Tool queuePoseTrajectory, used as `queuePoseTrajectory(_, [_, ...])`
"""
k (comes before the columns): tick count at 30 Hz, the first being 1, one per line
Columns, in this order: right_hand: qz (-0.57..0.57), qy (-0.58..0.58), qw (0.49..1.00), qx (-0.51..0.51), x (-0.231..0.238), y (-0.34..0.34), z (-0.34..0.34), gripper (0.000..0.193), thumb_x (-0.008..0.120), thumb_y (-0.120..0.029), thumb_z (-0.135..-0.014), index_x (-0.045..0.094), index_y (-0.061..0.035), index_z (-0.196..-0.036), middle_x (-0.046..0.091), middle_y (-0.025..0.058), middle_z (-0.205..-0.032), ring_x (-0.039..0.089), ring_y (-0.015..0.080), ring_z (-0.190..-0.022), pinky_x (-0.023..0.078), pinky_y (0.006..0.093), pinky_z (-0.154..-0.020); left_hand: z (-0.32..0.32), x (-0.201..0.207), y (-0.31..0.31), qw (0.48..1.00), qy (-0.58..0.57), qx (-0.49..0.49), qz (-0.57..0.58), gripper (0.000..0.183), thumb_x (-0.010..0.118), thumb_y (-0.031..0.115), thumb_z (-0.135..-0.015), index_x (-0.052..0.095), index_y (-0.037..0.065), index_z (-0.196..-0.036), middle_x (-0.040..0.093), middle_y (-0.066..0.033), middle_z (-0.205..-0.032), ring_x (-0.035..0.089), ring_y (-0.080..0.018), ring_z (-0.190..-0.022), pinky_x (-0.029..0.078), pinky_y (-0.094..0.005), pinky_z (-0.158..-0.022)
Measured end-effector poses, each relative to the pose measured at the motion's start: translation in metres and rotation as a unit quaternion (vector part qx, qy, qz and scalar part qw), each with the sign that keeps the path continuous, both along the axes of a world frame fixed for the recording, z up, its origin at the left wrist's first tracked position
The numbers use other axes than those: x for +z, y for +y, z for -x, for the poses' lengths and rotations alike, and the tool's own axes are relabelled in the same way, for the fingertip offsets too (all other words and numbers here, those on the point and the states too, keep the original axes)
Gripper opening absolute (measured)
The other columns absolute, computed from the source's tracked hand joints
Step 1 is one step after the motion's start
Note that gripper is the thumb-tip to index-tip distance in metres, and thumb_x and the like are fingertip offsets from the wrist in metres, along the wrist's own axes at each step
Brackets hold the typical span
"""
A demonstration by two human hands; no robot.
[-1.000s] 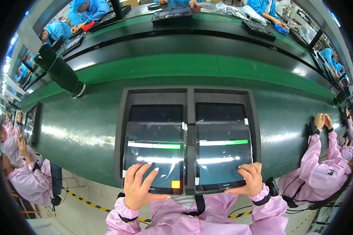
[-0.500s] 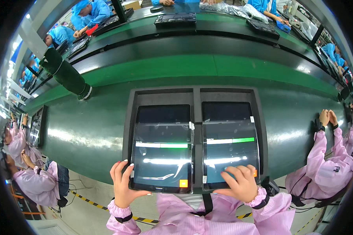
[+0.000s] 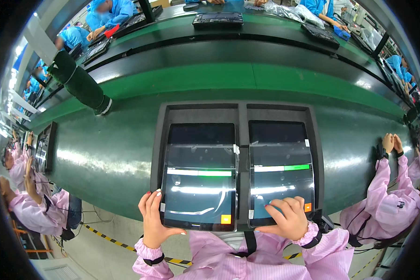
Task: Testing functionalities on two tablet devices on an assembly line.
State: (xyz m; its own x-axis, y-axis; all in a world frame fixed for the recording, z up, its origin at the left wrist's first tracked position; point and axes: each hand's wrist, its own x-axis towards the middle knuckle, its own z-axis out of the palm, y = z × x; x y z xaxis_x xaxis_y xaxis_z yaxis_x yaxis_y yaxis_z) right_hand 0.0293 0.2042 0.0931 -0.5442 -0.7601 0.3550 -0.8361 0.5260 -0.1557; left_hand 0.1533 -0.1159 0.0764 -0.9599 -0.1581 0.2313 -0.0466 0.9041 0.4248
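Two dark tablets with lit screens and clear film lie side by side in a black foam tray with two compartments (image 3: 242,112). My left hand (image 3: 153,221) is at the lower left corner of the left tablet (image 3: 200,186). Its fingers rest along the side edge, and the thumb stretches apart by the bottom edge. Over the lower part of the right tablet (image 3: 281,154) is my right hand (image 3: 289,219), fingers slightly bent and apart, the index fingertip at the screen. Its thumb points left near the bottom edge. Neither hand is wrapped round anything.
The tray stands on a green bench (image 3: 102,163). A green-wrapped post (image 3: 81,86) rises at the left. Beyond, a raised line carries dark devices (image 3: 218,20) and clear plastic bags (image 3: 296,12). Co-workers in pink sit left and right; others in blue work across.
The whole view has shifted a little, so tray and tablets appear farther right. My right hand has slid slightly left, uncovering more of the orange square. A co-worker at left has raised a hand.
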Motion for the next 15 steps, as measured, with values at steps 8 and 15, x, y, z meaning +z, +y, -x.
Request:
queuePoseTrajectory(8, [0.004, -0.003, 1.0, 0.006, -0.0008, -0.0002, 0.0008, 0.058, 0.072, -0.051, -0.056, 0.057, -0.0098, -0.092, 0.054, 0.0019, -0.095, 0.043, 0.0201, -0.084, 0.032, 0.0369, -0.075, -0.0007, -0.0008, 0.0008, 1.0, 0.003, 0.001, -0.003, 0.111, 0.073, 0.06, -0.042, 0.032, 0.004, -0.128, 0.04, -0.0145, -0.127, 0.029, -0.0382, -0.117, 0.029, -0.0485, -0.096])
queuePoseTrajectory(15, [-0.004, -0.019, 1.0, 0.0, 0.003, -0.0004, 0.0016, 0.05, 0.066, -0.05, -0.065, 0.057, -0.0127, -0.097, 0.053, 0.0013, -0.097, 0.044, 0.0182, -0.083, 0.033, 0.0354, -0.072, -0.0006, -0.0036, 0.0017, 1.0, 0.023, 0.007, -0.008, 0.109, 0.074, 0.058, -0.042, 0.033, 0.006, -0.128, 0.041, -0.0148, -0.127, 0.029, -0.0385, -0.119, 0.03, -0.0487, -0.095])
